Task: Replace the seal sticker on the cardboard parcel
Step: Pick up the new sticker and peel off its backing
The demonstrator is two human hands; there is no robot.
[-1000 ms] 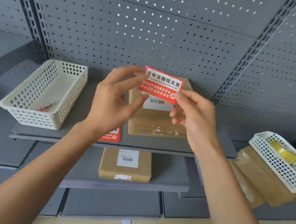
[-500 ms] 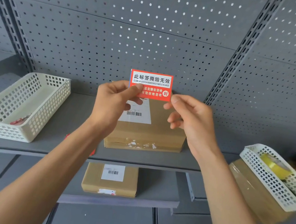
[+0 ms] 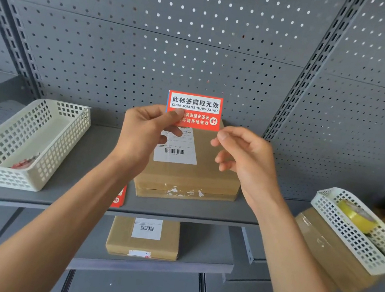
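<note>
Left hand (image 3: pixel 142 135) pinches the red rectangular seal sticker (image 3: pixel 194 110) by its lower-left corner — right hand (image 3: pixel 247 159) beside it, fingers loosely curled, empty. Sticker looks light and floppy; best handled by edges, off the adhesive, over the brown cardboard parcel (image 3: pixel 189 173).

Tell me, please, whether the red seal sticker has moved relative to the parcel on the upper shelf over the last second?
Yes. The red seal sticker has risen toward the parcel's far edge and levelled out, now overlapping the pegboard.

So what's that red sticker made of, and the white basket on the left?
The red sticker looks like thin glossy paper or film: flat, printed, pinched by the left hand. The white basket looks like matte moulded plastic, with a grid of square holes.
</note>
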